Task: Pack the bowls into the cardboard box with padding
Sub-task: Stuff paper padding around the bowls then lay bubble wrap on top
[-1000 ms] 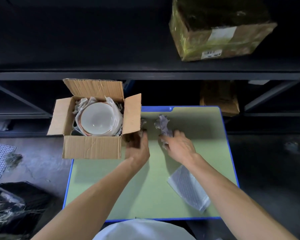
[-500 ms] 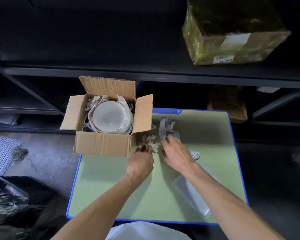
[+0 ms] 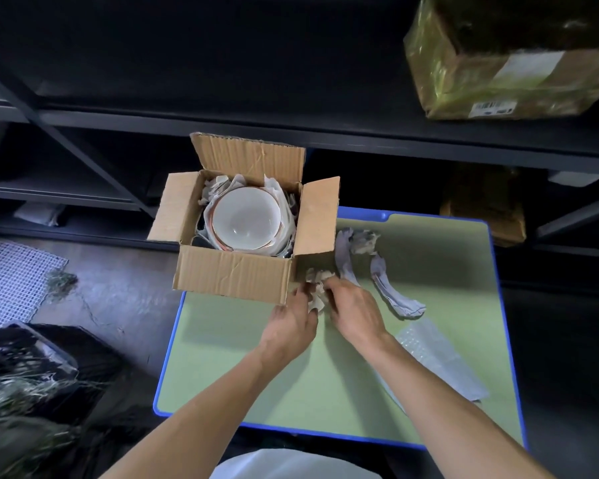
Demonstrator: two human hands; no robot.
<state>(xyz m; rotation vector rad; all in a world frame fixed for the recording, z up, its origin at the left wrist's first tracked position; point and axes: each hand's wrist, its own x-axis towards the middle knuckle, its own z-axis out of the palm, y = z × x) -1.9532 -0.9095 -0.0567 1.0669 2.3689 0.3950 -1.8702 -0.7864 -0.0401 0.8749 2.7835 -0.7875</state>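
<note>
Nearest, two bare arms are stretched over a green table (image 3: 291, 392) with a blue rim. A sheet of bubble wrap (image 3: 440, 361) is laid flat on the right, partly hidden under the right arm. A bit farther, a wad of crumpled paper (image 3: 316, 288) is gripped between both hands. The fingers of the left hand (image 3: 291, 323) are curled round its left side, and those of the right hand (image 3: 355, 312) are closed on its right side. The wad is held just beside the near right corner of the cardboard box (image 3: 232, 274). Right of the hands, two twisted grey strips (image 3: 391, 292) are laid on the table, with a second paper wad (image 3: 363, 242) at their far ends. The cardboard box is set on the far left corner of the table, and its left part sticks out past the edge. Its flaps are opened. A white bowl (image 3: 244, 219) with a thin brown rim is seated upright inside, with white padding paper (image 3: 284, 202) packed round it. On the floor to the left, a white mesh mat (image 3: 11, 278) is spread. Farthest off, a parcel (image 3: 505, 63) in yellowish film is kept on a dark shelf (image 3: 325, 133) at the right.
</note>
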